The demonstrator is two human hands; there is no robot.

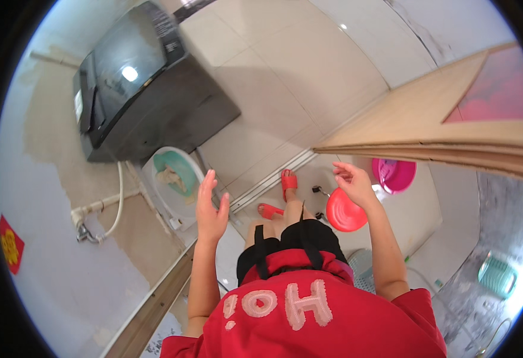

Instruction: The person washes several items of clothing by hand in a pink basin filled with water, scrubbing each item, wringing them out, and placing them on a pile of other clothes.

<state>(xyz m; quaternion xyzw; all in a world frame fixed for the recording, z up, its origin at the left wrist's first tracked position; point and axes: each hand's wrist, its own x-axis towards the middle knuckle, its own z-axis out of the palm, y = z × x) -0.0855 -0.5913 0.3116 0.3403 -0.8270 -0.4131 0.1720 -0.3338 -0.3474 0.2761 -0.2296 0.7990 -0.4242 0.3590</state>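
My left hand (211, 207) is raised in front of me with nothing in it, its fingers stretched out and the thumb apart. Behind it stands a white tub (184, 210), with a teal basin (174, 160) and some pale cloth (167, 176) inside. My right hand (354, 184) is also raised and holds nothing; its fingers are loosely bent and apart. In the picture it overlaps the edge of a red round stool or basin (346, 213) lower down. I cannot tell which of the two that red thing is.
A dark top-loading washing machine (154, 89) stands at the far left, near a wall tap (87, 234) with a white hose (119, 206). A wooden folding door (428, 128) is at the right. Beyond my right hand sits a pink basin (400, 175). A metal door track (273, 180) crosses the floor.
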